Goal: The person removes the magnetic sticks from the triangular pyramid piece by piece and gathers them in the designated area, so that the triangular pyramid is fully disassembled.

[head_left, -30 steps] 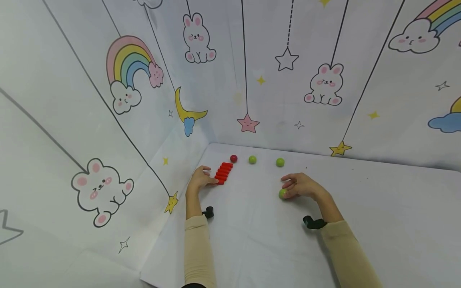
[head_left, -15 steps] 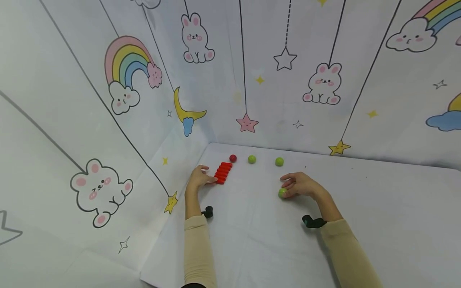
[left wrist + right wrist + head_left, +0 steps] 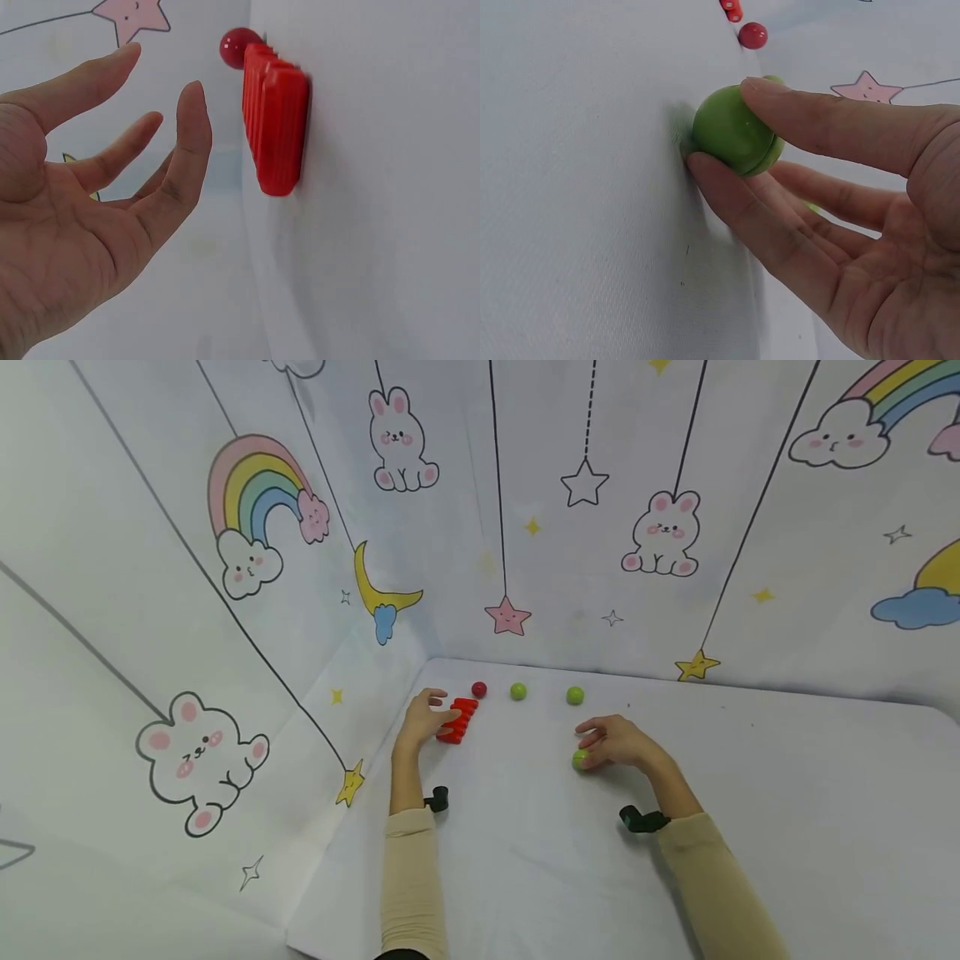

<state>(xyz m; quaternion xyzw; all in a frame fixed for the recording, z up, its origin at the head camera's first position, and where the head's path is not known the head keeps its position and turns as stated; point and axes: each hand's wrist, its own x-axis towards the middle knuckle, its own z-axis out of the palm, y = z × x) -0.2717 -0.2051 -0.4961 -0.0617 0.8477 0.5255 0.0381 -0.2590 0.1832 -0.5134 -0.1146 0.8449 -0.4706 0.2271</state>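
Observation:
A red ridged block, like short red rods set side by side, lies on the white table at the back left. Over its left side in the head view is my left hand, thumb and fingers spread. The left wrist view has that hand apart from the red block, with nothing between its fingers. To the right, my right hand pinches a green ball at the tabletop. Thumb and index finger press opposite sides of the green ball in the right wrist view; a seam runs round it.
Along the back of the table stand a red ball, a green ball and another green ball. White cloth walls printed with rabbits, stars and rainbows rise behind and at the left.
My left hand has moved from the near end of the red block up and away, now covering its left side in view. The right hand keeps its pinch; the head view shifts slightly.

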